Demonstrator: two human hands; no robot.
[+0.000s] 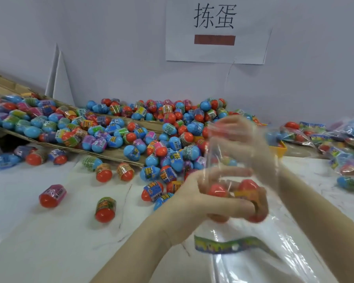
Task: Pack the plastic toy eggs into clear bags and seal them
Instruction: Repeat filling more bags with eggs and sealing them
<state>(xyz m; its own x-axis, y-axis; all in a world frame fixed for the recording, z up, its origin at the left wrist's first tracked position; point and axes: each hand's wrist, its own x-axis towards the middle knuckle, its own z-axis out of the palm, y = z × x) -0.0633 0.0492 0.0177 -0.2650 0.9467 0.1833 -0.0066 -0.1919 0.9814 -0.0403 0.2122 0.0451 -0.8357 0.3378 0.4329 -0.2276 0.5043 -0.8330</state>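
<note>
Across the back of the white table (49,231), a heap of toy eggs (131,135) too many to count spills off flattened cardboard (114,155); filled bags (335,139) crowd the right edge. Near the front edge, the left hand (208,199) grips two or three eggs inside a clear bag (241,156); the right hand (241,137) pinches its blurred mouth. If that slack mouth folds, I'd expect eggs to drop.
</note>
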